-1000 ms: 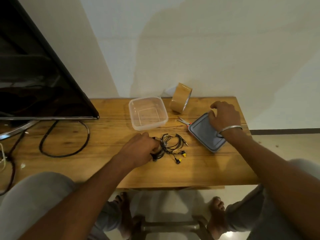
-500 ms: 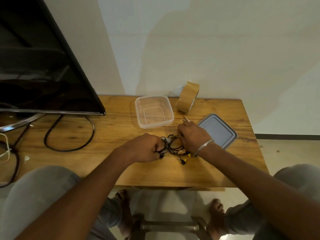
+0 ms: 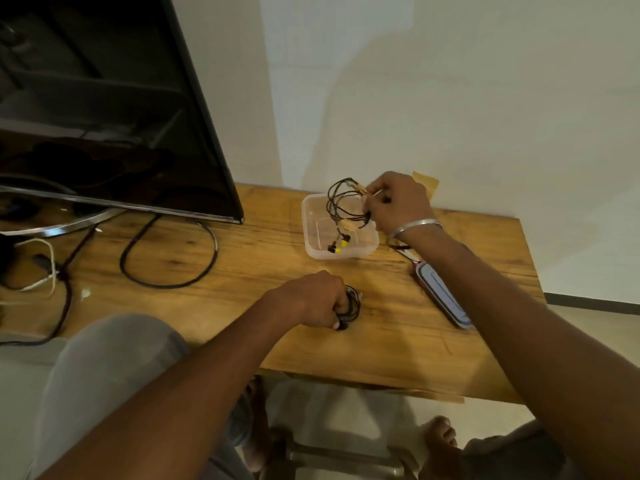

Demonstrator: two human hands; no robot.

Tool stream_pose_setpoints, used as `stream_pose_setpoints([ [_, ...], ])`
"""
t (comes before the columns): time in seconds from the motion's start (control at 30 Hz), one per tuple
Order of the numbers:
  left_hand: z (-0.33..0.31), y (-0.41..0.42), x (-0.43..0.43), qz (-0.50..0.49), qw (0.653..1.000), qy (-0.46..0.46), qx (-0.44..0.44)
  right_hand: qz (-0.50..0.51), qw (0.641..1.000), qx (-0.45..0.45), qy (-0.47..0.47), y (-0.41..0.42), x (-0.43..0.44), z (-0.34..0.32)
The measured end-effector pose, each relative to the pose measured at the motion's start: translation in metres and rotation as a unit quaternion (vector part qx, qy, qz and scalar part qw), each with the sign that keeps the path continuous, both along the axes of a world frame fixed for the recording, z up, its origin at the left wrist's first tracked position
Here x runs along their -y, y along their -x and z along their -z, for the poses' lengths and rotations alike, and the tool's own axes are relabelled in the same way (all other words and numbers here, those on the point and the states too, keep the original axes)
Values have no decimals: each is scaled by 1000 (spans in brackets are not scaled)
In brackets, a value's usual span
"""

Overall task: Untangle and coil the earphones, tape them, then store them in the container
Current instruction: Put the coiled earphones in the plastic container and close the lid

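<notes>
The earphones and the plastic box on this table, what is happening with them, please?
A person sits at a wooden table. The right hand holds one set of earphones lifted over the open clear container, its yellow-tipped buds hanging down inside. The left hand grips a second, dark bundle of cable on the table. The grey lid lies to the right. Nothing is stored yet.

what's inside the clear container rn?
Only yellow-tipped earbuds dangle into the container, their cable held above by the right hand. Far right corner is hidden behind that hand.
</notes>
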State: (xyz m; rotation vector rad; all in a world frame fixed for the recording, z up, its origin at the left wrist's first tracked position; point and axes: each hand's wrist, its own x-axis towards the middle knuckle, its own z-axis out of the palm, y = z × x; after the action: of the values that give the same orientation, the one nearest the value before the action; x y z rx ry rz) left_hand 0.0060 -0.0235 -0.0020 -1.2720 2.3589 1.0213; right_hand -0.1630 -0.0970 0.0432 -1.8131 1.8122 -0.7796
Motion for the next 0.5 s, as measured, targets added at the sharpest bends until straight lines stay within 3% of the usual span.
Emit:
stream_pose_setpoints([
  [0.07, -2, -1, 2, -3, 1000, 2, -10, 2, 1000, -14, -22, -13, 15, 11],
  [0.17, -16, -4, 5, -9, 998, -15, -53, -41, 989, -117, -75, -24, 26, 32],
  [0.27, -39, -13, 14, -54, 990, -48, -117, -77, 976, -195, -49, -24, 23, 40],
  [0.37, -59, -22, 26, -155, 963, -2, -221, -44, 987, -155, 27, -12, 13, 32],
  [0.5, -53, -18, 46, -290, 900, 182, -270, 7, 994, -64, 86, 14, -6, 16],
])
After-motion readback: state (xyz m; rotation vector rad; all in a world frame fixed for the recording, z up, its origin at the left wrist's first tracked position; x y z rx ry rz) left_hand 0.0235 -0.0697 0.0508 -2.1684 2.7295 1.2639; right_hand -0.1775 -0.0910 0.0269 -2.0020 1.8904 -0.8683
